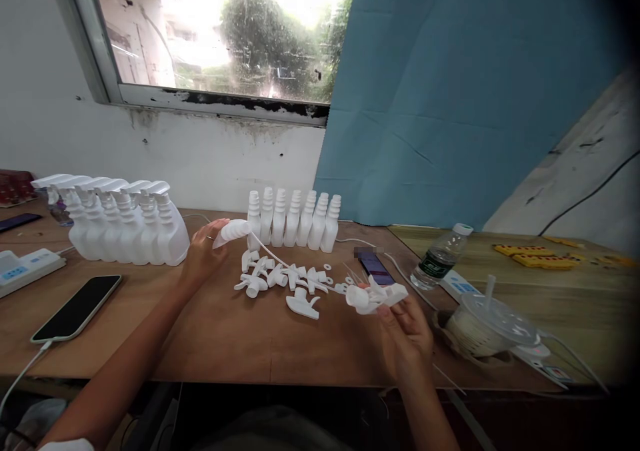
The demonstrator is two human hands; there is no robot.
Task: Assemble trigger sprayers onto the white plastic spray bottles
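Note:
My left hand [209,248] is closed around a white spray bottle [233,231], tipped over so that its neck points right. In my right hand [407,328] is a white trigger sprayer head [376,296], lying sideways. From it a thin white dip tube [273,254] runs left to the bottle's mouth; I cannot tell whether its tip is inside. Between my hands lies a pile of loose trigger sprayer heads [277,276], with one nearer me [303,303]. Small white rings [327,266] and thin tubes [354,274] lie beside the pile.
Several open bottles [295,218] stand in a row at the back. Bottles with sprayers fitted [127,228] line up at left. A phone [77,308] charges at left; another phone [375,266], a water bottle [440,258] and a lidded cup [487,324] are at right.

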